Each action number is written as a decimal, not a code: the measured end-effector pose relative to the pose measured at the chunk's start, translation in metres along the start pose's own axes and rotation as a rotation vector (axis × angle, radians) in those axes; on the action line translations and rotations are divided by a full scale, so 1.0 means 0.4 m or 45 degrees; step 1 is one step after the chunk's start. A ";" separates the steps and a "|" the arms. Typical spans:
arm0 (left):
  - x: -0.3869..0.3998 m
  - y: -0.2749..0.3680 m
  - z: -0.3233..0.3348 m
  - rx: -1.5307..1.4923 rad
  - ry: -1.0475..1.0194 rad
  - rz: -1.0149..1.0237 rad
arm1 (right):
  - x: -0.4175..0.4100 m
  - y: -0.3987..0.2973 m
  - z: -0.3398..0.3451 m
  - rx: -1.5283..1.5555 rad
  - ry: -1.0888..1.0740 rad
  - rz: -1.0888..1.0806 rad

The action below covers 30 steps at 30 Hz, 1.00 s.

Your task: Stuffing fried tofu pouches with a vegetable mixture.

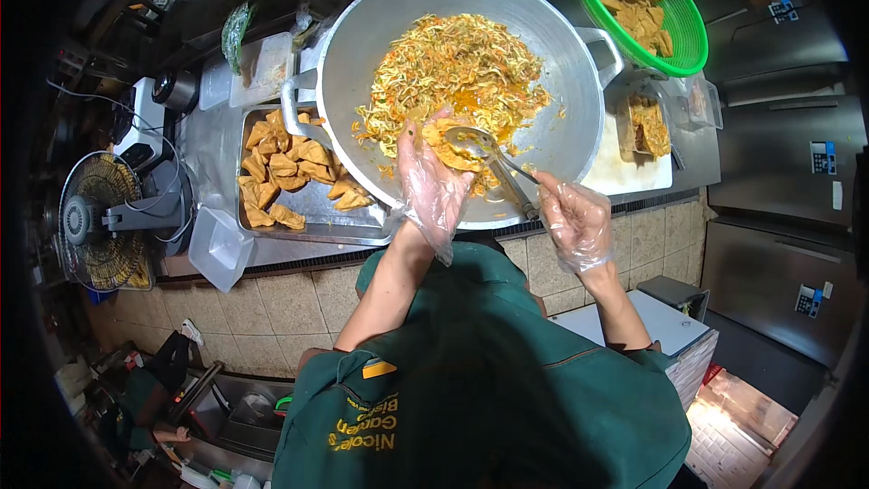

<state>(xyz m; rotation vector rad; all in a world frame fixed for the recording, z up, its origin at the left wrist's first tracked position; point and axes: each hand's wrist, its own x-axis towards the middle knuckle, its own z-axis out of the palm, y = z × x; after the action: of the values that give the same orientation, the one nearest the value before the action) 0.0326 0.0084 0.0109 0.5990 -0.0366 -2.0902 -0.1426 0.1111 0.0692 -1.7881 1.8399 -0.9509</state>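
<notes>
A large aluminium wok (563,142) stands before me, heaped with shredded vegetables and bean sprouts (461,68). My left hand (434,180), in a clear plastic glove, holds a fried tofu piece (451,153) over the wok's near side. Also gloved, my right hand (576,221) grips the thin handle of a metal spoon (470,140). The spoon's bowl is at the tofu and hides part of it. Beneath the spoon, a thicker utensil handle (514,189) leans toward the wok's near rim; its far end is hidden.
Left of the wok, a metal tray (316,221) carries several fried tofu pieces (282,166). A plastic container (220,244) and a fan (102,217) stand farther left. To the right are a green basket (692,41), a cutting board (614,173) and a filled tub (645,125). Another person (153,394) is lower left.
</notes>
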 end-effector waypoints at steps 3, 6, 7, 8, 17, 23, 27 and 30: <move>-0.001 -0.002 0.009 -0.024 -0.015 0.011 | -0.002 0.007 -0.006 -0.187 0.013 -0.246; 0.002 0.001 0.003 -0.065 -0.027 -0.010 | 0.005 -0.014 -0.025 -0.151 0.058 -0.234; 0.004 0.000 -0.004 -0.067 -0.026 -0.005 | 0.007 -0.016 -0.030 -0.149 0.055 -0.239; 0.006 -0.002 -0.014 -0.062 -0.014 -0.005 | 0.010 -0.017 -0.034 -0.092 0.051 -0.231; -0.003 -0.007 -0.006 -0.024 0.064 -0.081 | -0.005 0.036 -0.022 -0.345 -0.079 -0.411; -0.009 -0.014 -0.019 -0.051 0.007 -0.059 | 0.029 -0.003 -0.073 -0.433 -0.149 -0.543; -0.015 -0.013 -0.010 -0.110 0.003 -0.046 | 0.055 0.001 -0.074 -0.470 -0.110 -0.635; -0.010 -0.008 -0.023 -0.168 -0.018 -0.065 | 0.062 0.011 -0.073 -0.545 -0.187 -0.655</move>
<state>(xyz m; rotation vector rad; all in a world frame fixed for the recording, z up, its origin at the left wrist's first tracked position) 0.0358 0.0151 0.0036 0.5101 0.1091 -2.1268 -0.1686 0.0921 0.0904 -2.5983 1.6035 -0.5814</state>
